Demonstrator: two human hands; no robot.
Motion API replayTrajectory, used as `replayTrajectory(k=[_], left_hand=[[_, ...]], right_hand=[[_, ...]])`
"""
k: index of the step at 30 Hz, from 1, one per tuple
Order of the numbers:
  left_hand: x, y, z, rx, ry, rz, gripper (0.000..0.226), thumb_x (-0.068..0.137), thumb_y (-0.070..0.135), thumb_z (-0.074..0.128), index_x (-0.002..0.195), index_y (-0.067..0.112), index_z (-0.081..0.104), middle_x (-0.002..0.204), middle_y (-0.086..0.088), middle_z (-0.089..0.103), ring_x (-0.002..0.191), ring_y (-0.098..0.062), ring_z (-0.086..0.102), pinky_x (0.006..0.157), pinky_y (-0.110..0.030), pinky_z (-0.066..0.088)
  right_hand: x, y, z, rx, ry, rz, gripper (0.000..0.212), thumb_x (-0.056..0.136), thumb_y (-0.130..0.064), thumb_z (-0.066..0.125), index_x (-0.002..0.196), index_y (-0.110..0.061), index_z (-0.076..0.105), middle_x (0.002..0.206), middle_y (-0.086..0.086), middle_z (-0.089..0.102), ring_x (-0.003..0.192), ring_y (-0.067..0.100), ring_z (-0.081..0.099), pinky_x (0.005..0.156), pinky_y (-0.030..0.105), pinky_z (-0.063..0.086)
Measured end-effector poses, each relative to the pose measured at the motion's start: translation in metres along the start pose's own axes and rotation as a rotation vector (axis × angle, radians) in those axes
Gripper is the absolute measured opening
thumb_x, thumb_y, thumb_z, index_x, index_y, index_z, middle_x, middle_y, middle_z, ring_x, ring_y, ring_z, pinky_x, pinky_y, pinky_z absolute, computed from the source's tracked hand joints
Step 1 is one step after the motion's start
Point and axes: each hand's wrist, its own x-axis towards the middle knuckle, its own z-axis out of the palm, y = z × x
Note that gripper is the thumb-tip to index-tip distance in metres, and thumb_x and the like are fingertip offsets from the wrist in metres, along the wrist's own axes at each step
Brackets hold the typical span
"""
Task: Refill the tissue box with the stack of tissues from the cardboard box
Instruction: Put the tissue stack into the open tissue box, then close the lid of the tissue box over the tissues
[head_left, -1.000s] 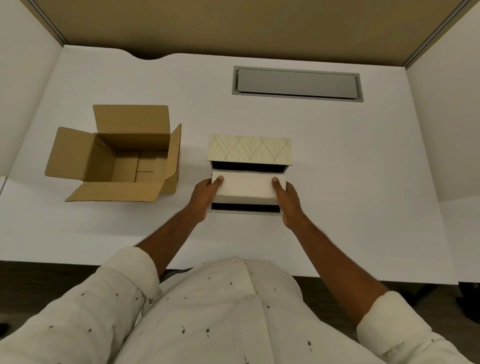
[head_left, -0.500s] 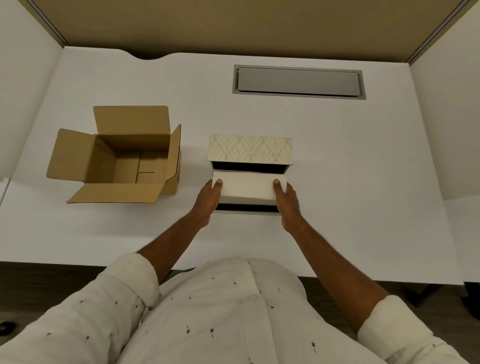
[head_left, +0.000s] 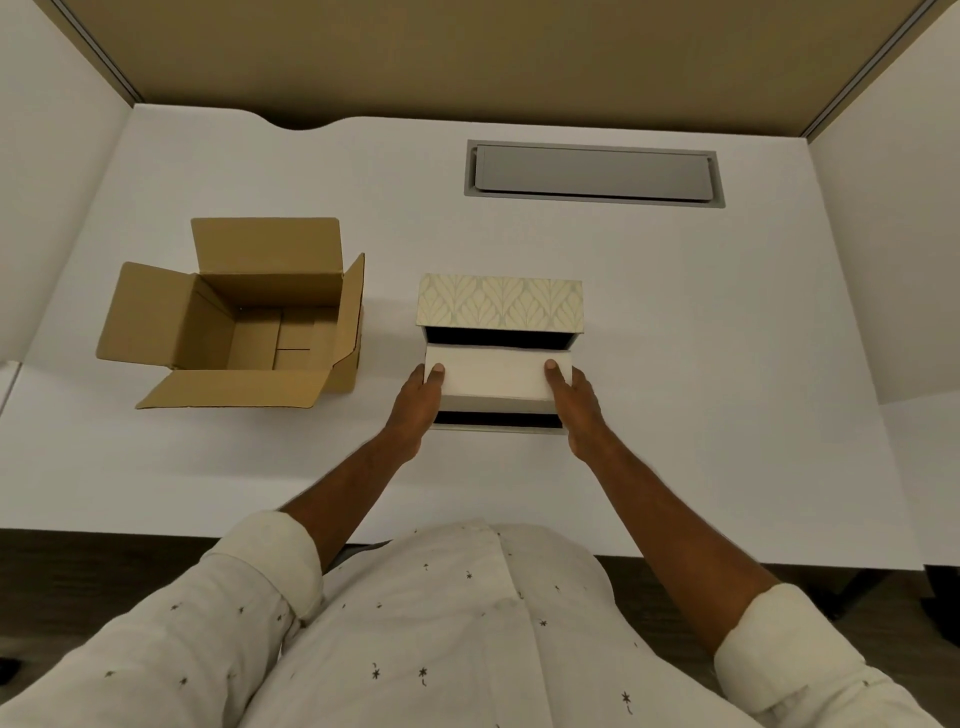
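**Two hands hold a stack of tissues over an open tissue box**

The fingers of the left hand (head_left: 415, 402) wrap the left end of a white stack of tissues (head_left: 496, 375), the thumb lying on its top surface near the corner. The fingers of the right hand (head_left: 576, 402) clasp the right end in the same way, thumb on top. Both hands grip the stack between them, one at each short end; the undersides of the fingers are hidden.

The stack sits level in the opening of the tissue box (head_left: 498, 426), with dark gaps of the box interior showing along its far and near edges. The box lid (head_left: 500, 302), cream with a leaf pattern, stands raised at the far side.

To the left, well apart from the hands, an open cardboard box (head_left: 244, 317) rests on the white tabletop (head_left: 701, 364) with all four flaps spread and nothing visible inside. A grey rectangular hatch (head_left: 592, 173) is set into the tabletop farther back. White rolled-up sleeves (head_left: 270, 558) and a white shirt with small dark marks fill the lower part of the view.
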Motion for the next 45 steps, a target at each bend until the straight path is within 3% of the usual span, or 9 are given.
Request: replayTrajectory(k=[3, 9, 13, 18, 21, 24, 30, 33, 45], left_hand=[[-0.001, 0.000, 0.000, 0.014, -0.001, 0.015, 0.056, 0.107, 0.046, 0.033, 0.155, 0.017, 0.031, 0.150, -0.012, 0.044, 0.119, -0.021, 0.044, 0.098, -0.033, 0.038], [-0.008, 0.006, 0.003, -0.009, 0.011, -0.016, 0.064, 0.106, 0.051, 0.032, 0.160, 0.016, 0.021, 0.161, -0.011, 0.033, 0.144, -0.031, 0.036, 0.113, -0.042, 0.035], [-0.020, 0.008, 0.004, -0.114, 0.133, -0.038, 0.068, 0.105, 0.052, 0.035, 0.159, 0.014, 0.020, 0.163, -0.010, 0.031, 0.147, -0.033, 0.034, 0.117, -0.044, 0.033], [-0.056, -0.019, 0.006, 0.110, 0.316, 0.490, 0.044, 0.107, 0.030, 0.043, 0.147, 0.011, 0.044, 0.150, -0.009, 0.050, 0.138, -0.022, 0.046, 0.111, -0.027, 0.037], [-0.056, -0.028, 0.009, 0.588, 0.189, 0.833, 0.046, 0.105, 0.028, 0.048, 0.149, 0.013, 0.046, 0.161, -0.008, 0.039, 0.151, -0.022, 0.030, 0.122, -0.042, 0.032], [-0.053, -0.023, 0.018, 1.034, 0.245, 1.021, 0.064, 0.101, 0.038, 0.047, 0.156, 0.007, 0.033, 0.170, -0.017, 0.009, 0.157, -0.032, 0.002, 0.126, -0.053, 0.016], [-0.051, -0.017, 0.031, 1.191, 0.189, 1.036, 0.071, 0.101, 0.042, 0.047, 0.159, 0.008, 0.023, 0.170, -0.016, 0.009, 0.157, -0.033, -0.001, 0.126, -0.055, 0.016], [-0.043, -0.023, 0.035, 1.343, 0.042, 0.951, 0.073, 0.103, 0.049, 0.040, 0.161, 0.015, 0.013, 0.171, -0.012, -0.002, 0.157, -0.032, -0.008, 0.126, -0.050, -0.002], [-0.034, -0.030, 0.031, 1.316, -0.080, 0.825, 0.080, 0.102, 0.061, 0.033, 0.162, 0.019, 0.002, 0.171, -0.008, -0.004, 0.157, -0.028, -0.004, 0.128, -0.051, 0.006]], right_hand=[[0.001, -0.002, 0.000, 0.005, -0.007, 0.015, 0.067, 0.099, -0.058, 0.048, 0.151, -0.018, 0.036, 0.152, 0.006, 0.041, 0.120, 0.018, 0.043, 0.100, 0.035, 0.041], [0.003, -0.002, -0.002, 0.056, -0.019, 0.029, 0.067, 0.098, -0.056, 0.052, 0.150, -0.015, 0.038, 0.152, 0.006, 0.045, 0.130, 0.022, 0.047, 0.104, 0.035, 0.040], [-0.002, -0.015, -0.012, 0.101, 0.290, -0.057, 0.068, 0.101, -0.045, 0.055, 0.153, -0.008, 0.031, 0.151, 0.009, 0.045, 0.138, 0.027, 0.045, 0.112, 0.035, 0.037], [-0.014, -0.043, -0.028, -0.063, 0.528, -0.558, 0.045, 0.104, -0.016, 0.053, 0.144, 0.001, 0.044, 0.140, 0.017, 0.054, 0.133, 0.028, 0.050, 0.114, 0.038, 0.040], [-0.008, -0.074, -0.024, -0.347, 0.381, -0.823, 0.043, 0.104, -0.013, 0.051, 0.143, 0.003, 0.045, 0.142, 0.019, 0.053, 0.135, 0.030, 0.048, 0.117, 0.037, 0.036], [0.006, -0.101, -0.012, -0.664, 0.152, -0.879, 0.049, 0.104, -0.018, 0.051, 0.148, 0.001, 0.041, 0.153, 0.020, 0.043, 0.143, 0.033, 0.038, 0.122, 0.040, 0.030], [0.036, -0.121, 0.005, -1.081, -0.033, -0.830, 0.057, 0.104, -0.029, 0.049, 0.153, -0.003, 0.036, 0.159, 0.018, 0.038, 0.147, 0.033, 0.036, 0.123, 0.049, 0.024], [0.043, -0.122, 0.008, -1.236, -0.074, -0.707, 0.056, 0.105, -0.036, 0.044, 0.154, -0.010, 0.033, 0.158, 0.014, 0.041, 0.144, 0.034, 0.039, 0.121, 0.056, 0.022], [0.022, -0.110, 0.005, -1.210, -0.024, -0.742, 0.053, 0.100, -0.029, 0.056, 0.150, -0.015, 0.042, 0.151, 0.011, 0.049, 0.135, 0.034, 0.048, 0.113, 0.051, 0.034]])
